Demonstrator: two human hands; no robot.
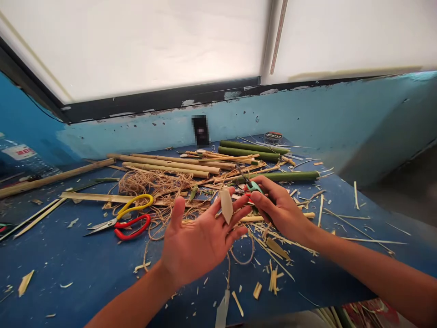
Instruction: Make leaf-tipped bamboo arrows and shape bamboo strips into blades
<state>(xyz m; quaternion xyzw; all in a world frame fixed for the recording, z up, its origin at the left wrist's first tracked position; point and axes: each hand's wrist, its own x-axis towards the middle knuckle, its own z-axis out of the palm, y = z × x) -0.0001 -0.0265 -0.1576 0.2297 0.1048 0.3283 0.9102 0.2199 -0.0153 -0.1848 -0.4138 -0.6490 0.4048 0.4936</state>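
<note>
My left hand [196, 248] is palm up with its fingers spread. A small pale bamboo piece [226, 206], cut to a point at its lower end, lies across those fingers. My right hand [282, 207] is closed around a teal-handled tool [253, 187] with a thin dark tip slanting up and left. Most of this tool is hidden by the hand, so its exact kind is unclear. The right fingertips are close beside the left fingers. Left of my hands, scissors [124, 216] with one yellow and one red handle lie open on the blue table [112, 282].
Tangled twine [150, 184] lies behind the scissors. Dry bamboo poles [170, 165] and green bamboo stalks [252, 152] lie along the back, near a line spool [273, 136]. Bamboo slivers [273, 279] litter the table. A plastic bottle [25, 157] stands far left against the blue wall.
</note>
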